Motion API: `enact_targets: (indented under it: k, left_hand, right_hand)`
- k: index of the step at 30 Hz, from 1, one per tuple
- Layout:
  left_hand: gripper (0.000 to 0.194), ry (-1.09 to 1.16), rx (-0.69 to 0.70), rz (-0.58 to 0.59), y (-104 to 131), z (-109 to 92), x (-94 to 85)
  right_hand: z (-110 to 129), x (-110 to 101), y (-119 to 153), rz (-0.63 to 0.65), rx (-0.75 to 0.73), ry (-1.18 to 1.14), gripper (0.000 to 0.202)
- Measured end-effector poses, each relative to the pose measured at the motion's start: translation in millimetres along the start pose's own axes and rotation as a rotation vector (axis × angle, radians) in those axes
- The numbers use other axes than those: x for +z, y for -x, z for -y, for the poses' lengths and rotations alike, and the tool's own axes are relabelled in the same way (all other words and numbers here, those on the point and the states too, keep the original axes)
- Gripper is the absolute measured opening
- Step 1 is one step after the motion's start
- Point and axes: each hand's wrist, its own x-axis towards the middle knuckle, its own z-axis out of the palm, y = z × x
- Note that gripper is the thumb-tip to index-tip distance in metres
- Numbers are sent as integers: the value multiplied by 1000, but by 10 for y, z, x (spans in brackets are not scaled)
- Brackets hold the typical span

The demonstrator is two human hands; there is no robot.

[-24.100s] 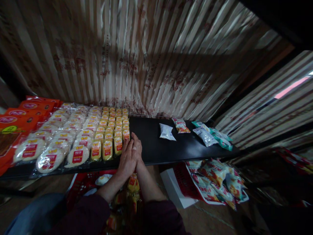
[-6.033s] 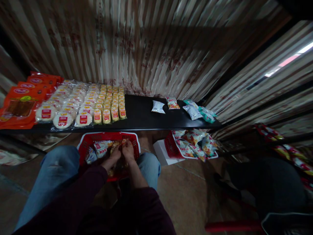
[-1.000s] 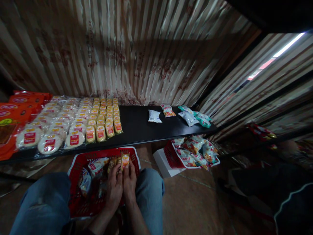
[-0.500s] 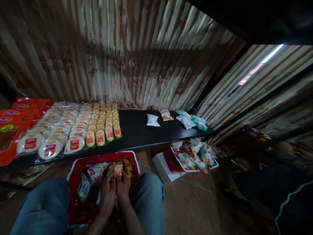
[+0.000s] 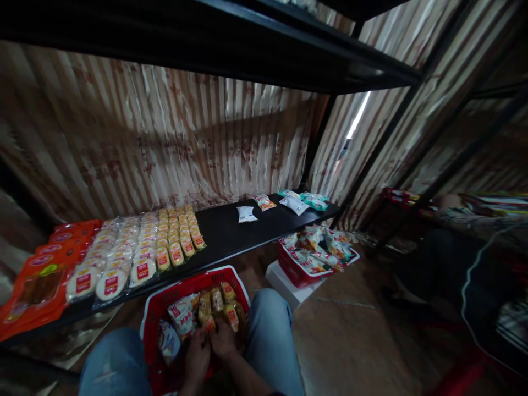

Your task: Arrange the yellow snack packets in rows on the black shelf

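Observation:
Between my knees sits a red plastic basket (image 5: 150, 308). Inside it are small yellow wrapped snack cakes (image 5: 216, 300) on the right and white-and-red chip bags (image 5: 183, 318) on the left. My left hand (image 5: 198, 352) and my right hand (image 5: 225, 340) are close together over the basket, fingers curled in. A yellow wrapped cake (image 5: 209, 323) shows at the fingertips of both hands, partly covered by them. Rows of similar yellow cakes (image 5: 176, 253) stand on the black shelf (image 5: 225, 236) in front, beside round white wrapped crackers (image 5: 111, 283).
Orange packets (image 5: 45, 280) lie at the shelf's left end, and several small bags (image 5: 293, 204) at its right. A second red basket (image 5: 289, 269) full of chip bags rests on a white box (image 5: 284, 291). Another shelf (image 5: 247, 52) hangs overhead. A person (image 5: 433, 269) sits at far right.
The view has tilted up, bringing the upper shelf in. My hands have drawn back towards me within the basket, with a yellow cake still at the fingers.

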Motion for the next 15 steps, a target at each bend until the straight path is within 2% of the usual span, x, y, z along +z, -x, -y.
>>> enact_targets:
  k: [5,10,15]
  left_hand:
    - [33,-105,61,51,71,-169,126]
    - [32,-124,85,56,-19,-131,273]
    - [25,-90,75,72,-138,-108,297]
  right_hand:
    - [-34,-189,75,-93,93,-14,35]
    - [-168,-196,-12,-145,94,57,34]
    - [-231,-166,-111,-150,88,-44,32]
